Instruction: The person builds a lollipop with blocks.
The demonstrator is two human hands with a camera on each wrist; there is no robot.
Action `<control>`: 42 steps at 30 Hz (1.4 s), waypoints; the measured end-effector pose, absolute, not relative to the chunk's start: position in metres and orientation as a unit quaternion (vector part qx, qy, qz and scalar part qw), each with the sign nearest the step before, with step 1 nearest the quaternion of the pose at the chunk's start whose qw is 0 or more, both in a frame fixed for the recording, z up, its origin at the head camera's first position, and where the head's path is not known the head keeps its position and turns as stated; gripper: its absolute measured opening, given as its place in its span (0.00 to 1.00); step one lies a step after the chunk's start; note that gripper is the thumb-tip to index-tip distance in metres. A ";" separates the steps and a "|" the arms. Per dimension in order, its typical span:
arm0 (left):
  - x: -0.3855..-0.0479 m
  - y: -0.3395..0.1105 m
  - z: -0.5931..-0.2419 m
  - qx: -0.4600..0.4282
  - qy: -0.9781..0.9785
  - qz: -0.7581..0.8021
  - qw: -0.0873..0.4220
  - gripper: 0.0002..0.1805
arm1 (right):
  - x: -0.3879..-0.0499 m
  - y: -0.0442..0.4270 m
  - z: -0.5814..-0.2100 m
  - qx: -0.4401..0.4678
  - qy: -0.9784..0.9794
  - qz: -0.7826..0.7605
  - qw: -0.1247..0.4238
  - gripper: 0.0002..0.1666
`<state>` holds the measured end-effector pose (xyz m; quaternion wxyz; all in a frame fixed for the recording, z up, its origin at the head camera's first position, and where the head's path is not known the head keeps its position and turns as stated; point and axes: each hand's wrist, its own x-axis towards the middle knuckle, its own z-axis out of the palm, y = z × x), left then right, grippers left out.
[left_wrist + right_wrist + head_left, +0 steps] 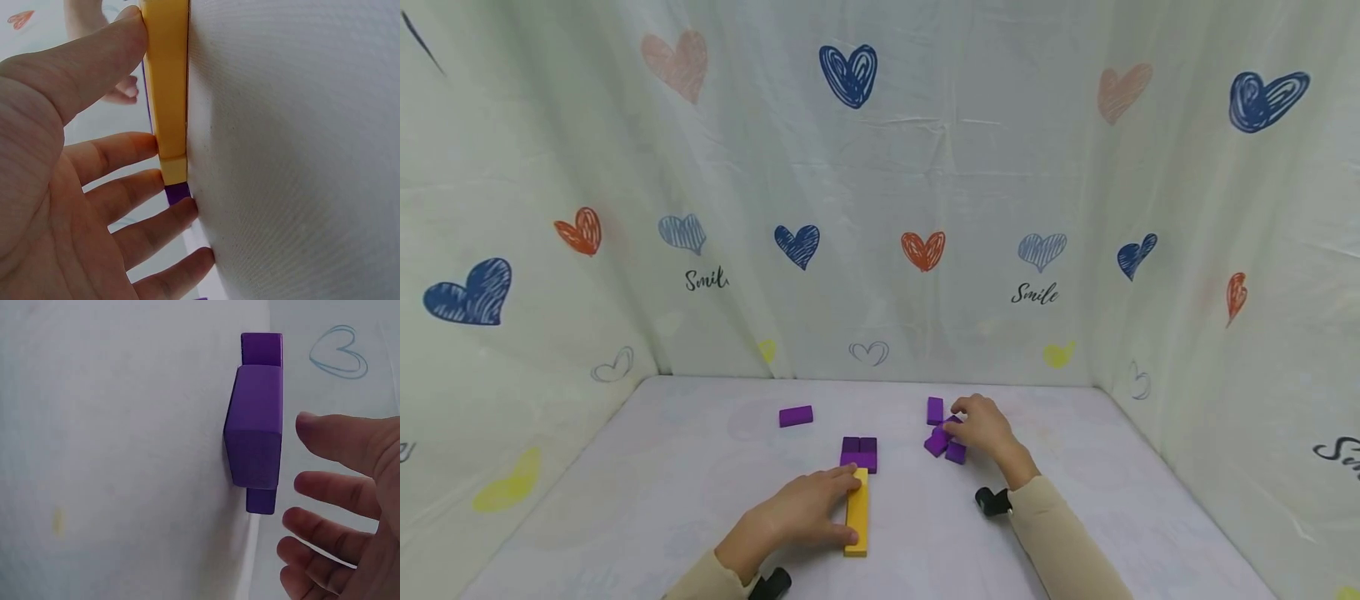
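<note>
A long yellow block (857, 521) lies on the table, its far end close to a cluster of purple blocks (859, 454) set side by side. My left hand (805, 510) rests on it from the left. In the left wrist view the thumb and fingers (119, 150) are mostly straight, with tips touching the yellow block (167, 87). Above a loose group of purple blocks (936, 442) at the right hovers my right hand (988, 429). The right wrist view shows its relaxed fingers (337, 487) spread apart from the purple blocks (256, 425), holding nothing.
One lone purple block (796, 416) lies at the back left, and another purple block (935, 410) just behind the loose group. A white cloth covers the table (700, 467). Behind and at the sides hang white curtains (880, 183) printed with hearts.
</note>
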<state>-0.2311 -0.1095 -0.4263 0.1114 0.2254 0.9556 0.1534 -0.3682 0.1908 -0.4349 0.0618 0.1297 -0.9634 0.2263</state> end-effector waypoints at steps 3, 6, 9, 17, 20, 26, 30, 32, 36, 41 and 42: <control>-0.231 -0.109 -0.427 0.225 0.956 0.151 0.110 0.40 | -0.369 0.192 -0.436 0.118 -0.969 0.213 0.049 0.19; -0.231 -0.110 -0.427 0.227 0.957 0.149 0.106 0.40 | -0.370 0.193 -0.438 0.120 -0.969 0.215 0.037 0.18; -0.231 -0.110 -0.427 0.226 0.957 0.149 0.105 0.40 | -0.370 0.192 -0.438 0.126 -0.966 0.226 0.030 0.17; -0.232 -0.110 -0.428 0.223 0.957 0.151 0.108 0.40 | -0.376 0.183 -0.437 0.137 -0.961 0.240 0.010 0.15; -0.232 -0.110 -0.428 0.222 0.957 0.151 0.109 0.40 | -0.380 0.178 -0.438 0.144 -0.957 0.252 -0.005 0.15; -0.233 -0.110 -0.428 0.218 0.958 0.151 0.110 0.41 | -0.384 0.167 -0.439 0.159 -0.945 0.285 -0.031 0.19; -0.234 -0.109 -0.429 0.217 0.958 0.151 0.113 0.41 | -0.383 0.156 -0.436 0.187 -0.937 0.291 -0.053 0.23; -0.234 -0.109 -0.429 0.216 0.958 0.153 0.114 0.41 | -0.383 0.151 -0.436 0.204 -0.935 0.284 -0.059 0.23; -0.235 -0.109 -0.429 0.212 0.958 0.156 0.116 0.41 | -0.382 0.142 -0.436 0.244 -0.929 0.268 -0.066 0.23; -0.235 -0.108 -0.428 0.210 0.959 0.153 0.114 0.41 | -0.379 0.135 -0.433 0.257 -0.935 0.237 -0.064 0.26; -0.235 -0.108 -0.428 0.210 0.959 0.152 0.114 0.41 | -0.378 0.134 -0.432 0.252 -0.937 0.232 -0.062 0.27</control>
